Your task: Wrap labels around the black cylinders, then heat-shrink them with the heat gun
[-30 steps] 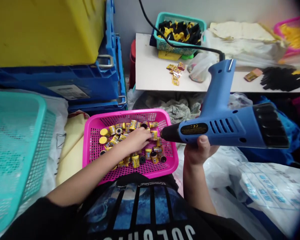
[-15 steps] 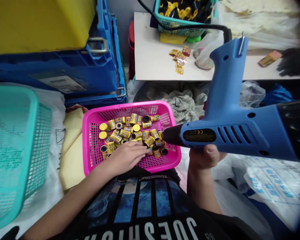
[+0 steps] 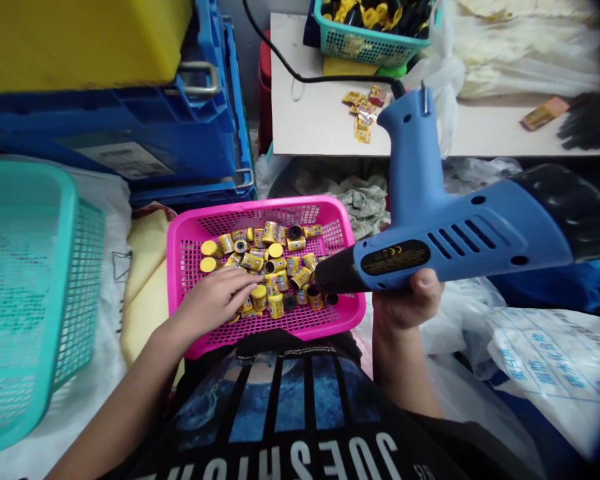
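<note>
A blue heat gun (image 3: 420, 247) with a black nozzle is held in my right hand (image 3: 405, 300), the thumb in front and the other fingers mostly hidden behind its body. Its nozzle points left, over the right side of a pink basket (image 3: 357, 313). Inside lie many small yellow-labelled cylinders (image 3: 276, 281), some with yellow tops showing, others with dark ends. My left hand (image 3: 220, 297) rests palm down over the basket's left part, fingers stretched out and touching the cylinders.
Left of the basket stands a turquoise basket (image 3: 65, 287), with stacked blue crates (image 3: 145, 133) behind. At the back, a white table (image 3: 305, 120) carries small yellow wrappers (image 3: 364, 113) and a green basket (image 3: 370, 48) of black and yellow parts. The heat gun's black cord (image 3: 320, 80) crosses above it.
My left hand has moved left across the cylinders, uncovering several near the basket's front. The heat gun has shifted slightly left, its nozzle dipping lower and its rear end rising.
</note>
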A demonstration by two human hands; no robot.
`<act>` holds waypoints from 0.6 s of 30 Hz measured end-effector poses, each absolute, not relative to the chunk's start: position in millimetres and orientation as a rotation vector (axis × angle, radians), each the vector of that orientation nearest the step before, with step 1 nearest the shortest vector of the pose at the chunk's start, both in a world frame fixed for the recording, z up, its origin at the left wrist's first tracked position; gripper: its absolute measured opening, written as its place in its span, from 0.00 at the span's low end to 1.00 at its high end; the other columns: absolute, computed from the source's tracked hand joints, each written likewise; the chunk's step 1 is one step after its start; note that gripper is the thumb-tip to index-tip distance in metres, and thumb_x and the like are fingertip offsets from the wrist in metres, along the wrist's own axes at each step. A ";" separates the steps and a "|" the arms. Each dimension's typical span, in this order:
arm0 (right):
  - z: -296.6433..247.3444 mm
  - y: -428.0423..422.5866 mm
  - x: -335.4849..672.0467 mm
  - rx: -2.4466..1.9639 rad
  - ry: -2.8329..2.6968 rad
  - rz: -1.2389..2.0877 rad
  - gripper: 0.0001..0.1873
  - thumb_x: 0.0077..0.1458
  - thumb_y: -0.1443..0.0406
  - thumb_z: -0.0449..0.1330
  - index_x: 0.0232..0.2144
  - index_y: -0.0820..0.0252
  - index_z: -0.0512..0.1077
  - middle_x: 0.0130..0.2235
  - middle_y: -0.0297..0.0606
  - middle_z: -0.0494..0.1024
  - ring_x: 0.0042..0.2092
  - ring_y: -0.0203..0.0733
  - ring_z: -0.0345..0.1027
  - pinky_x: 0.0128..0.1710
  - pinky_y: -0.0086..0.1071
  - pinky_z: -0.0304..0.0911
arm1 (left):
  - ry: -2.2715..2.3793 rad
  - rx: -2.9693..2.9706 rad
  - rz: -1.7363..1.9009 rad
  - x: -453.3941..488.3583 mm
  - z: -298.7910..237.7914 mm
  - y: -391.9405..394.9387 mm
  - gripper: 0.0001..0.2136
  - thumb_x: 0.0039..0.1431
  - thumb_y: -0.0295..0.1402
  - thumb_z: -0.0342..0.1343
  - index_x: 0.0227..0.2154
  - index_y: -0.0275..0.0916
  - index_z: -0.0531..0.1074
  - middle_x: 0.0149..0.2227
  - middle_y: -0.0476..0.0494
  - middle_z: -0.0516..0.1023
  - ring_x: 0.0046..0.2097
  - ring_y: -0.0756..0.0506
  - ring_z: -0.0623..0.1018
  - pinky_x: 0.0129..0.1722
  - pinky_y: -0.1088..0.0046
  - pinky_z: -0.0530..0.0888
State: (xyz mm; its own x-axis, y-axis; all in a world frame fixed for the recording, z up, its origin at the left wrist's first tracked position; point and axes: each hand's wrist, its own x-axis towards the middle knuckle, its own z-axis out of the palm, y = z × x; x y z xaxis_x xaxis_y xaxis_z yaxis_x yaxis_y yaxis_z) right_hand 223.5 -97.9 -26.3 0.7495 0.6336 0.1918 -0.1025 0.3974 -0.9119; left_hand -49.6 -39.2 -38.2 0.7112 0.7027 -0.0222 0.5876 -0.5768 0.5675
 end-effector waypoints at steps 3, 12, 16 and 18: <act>-25.8 -95.9 224.0 -1.046 -0.573 0.525 0.34 0.36 0.54 0.63 0.48 0.57 0.69 0.52 0.42 0.71 0.57 0.58 0.66 0.52 0.54 0.68 | 1.026 2.367 0.259 -56.5 -37.4 -33.9 0.17 0.66 0.40 0.44 0.43 0.41 0.77 0.42 0.43 0.82 0.44 0.43 0.79 0.46 0.61 0.75; -21.4 -65.0 208.8 -1.046 -0.546 0.387 0.28 0.45 0.55 0.60 0.49 0.56 0.68 0.50 0.37 0.72 0.54 0.50 0.68 0.55 0.53 0.66 | 1.397 2.465 0.063 -10.9 -69.1 -48.4 0.30 0.59 0.49 0.53 0.60 0.37 0.63 0.67 0.29 0.55 0.67 0.24 0.52 0.60 0.37 0.57; -20.8 -53.5 197.4 -0.999 -0.555 0.422 0.28 0.46 0.55 0.58 0.50 0.55 0.67 0.49 0.37 0.72 0.53 0.48 0.70 0.56 0.52 0.65 | 0.814 2.534 -0.001 -1.2 -61.9 -68.9 0.26 0.63 0.46 0.50 0.62 0.43 0.61 0.64 0.39 0.64 0.67 0.33 0.56 0.64 0.40 0.48; -22.7 -49.9 192.8 -0.994 -0.572 0.437 0.29 0.45 0.55 0.59 0.51 0.55 0.67 0.48 0.37 0.72 0.52 0.48 0.70 0.55 0.51 0.65 | 0.756 2.501 0.028 -5.4 -57.4 -70.6 0.22 0.66 0.43 0.45 0.60 0.45 0.62 0.61 0.41 0.69 0.64 0.39 0.63 0.66 0.44 0.49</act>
State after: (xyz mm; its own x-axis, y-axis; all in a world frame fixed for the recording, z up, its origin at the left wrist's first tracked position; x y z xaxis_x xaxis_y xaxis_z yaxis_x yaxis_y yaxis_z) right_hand 192.8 -49.9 -22.7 0.7719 0.5858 0.2469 -0.0854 0.4804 -0.8729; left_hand -5.4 -70.6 -57.4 0.8436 0.5217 -0.1269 0.5110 -0.7073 0.4885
